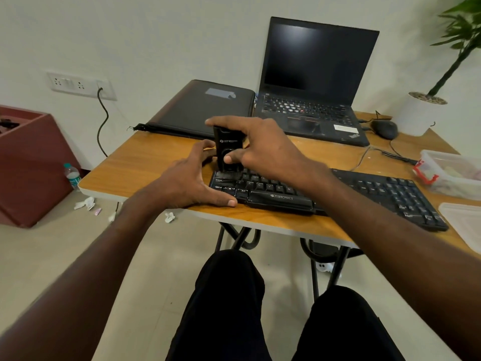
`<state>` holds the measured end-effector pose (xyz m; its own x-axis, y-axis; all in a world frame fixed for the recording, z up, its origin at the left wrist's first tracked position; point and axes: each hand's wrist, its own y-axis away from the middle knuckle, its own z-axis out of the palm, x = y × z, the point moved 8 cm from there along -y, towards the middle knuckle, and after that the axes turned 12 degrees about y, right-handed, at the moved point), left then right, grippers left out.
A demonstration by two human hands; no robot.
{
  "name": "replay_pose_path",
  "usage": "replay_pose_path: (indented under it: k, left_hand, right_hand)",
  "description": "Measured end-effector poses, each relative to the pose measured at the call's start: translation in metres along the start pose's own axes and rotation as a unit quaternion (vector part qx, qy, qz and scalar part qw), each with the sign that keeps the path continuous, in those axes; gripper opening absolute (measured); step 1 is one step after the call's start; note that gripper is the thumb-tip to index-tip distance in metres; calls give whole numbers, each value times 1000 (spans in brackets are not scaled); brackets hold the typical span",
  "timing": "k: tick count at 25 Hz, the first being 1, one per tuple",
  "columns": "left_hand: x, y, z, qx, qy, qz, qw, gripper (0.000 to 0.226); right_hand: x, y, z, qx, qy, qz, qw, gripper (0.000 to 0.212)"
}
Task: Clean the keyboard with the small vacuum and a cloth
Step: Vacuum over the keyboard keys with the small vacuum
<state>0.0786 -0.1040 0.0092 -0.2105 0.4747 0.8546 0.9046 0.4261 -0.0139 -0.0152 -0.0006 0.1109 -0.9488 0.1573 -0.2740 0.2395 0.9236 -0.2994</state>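
Note:
A black keyboard (364, 194) lies across the front of the wooden table (135, 168). A small black vacuum (227, 149) stands upright with its nozzle down on the keys at the keyboard's far left end. My right hand (257, 144) grips the vacuum from above, with the fingers over its top and the thumb on its front. My left hand (192, 178) holds the keyboard's left end, thumb along the front edge and fingers curled round the far corner. No cloth is in view.
An open laptop (312, 82) and a dark folder (205, 105) sit at the back of the table. A mouse (384, 128), a potted plant (421, 110) and a clear plastic box (453, 173) stand to the right. Crumpled tissue (86, 203) lies on the floor.

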Motion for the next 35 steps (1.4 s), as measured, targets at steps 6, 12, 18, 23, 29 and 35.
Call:
replay_pose_path:
  k: [6,12,18,23,29,35]
  left_hand:
    - [-1,0,-1,-2,8,2,1000,149]
    - [-2,-1,-1,-3,7,1,1000,148]
    - [0,-2,0,-6,9,1,1000,149]
    - [1,-1,0,-10,12,3,1000,151]
    - [-5,-4,0,-4,19,8,1000,144]
    - [-5,-5,1,-4,9,4,1000,146]
  right_hand:
    - [27,-4,-12,-31,-15,60,998,71]
    - [49,6,-23,-81,116,91,986,69]
    - [36,21,-16,-52,43,55,996,59]
    - [33,25,-28,-21,95,58,994,60]
    - [43,30,-32,-35,103,86,990,59]
    - [47,29,-32,-46,210,133,968,62]
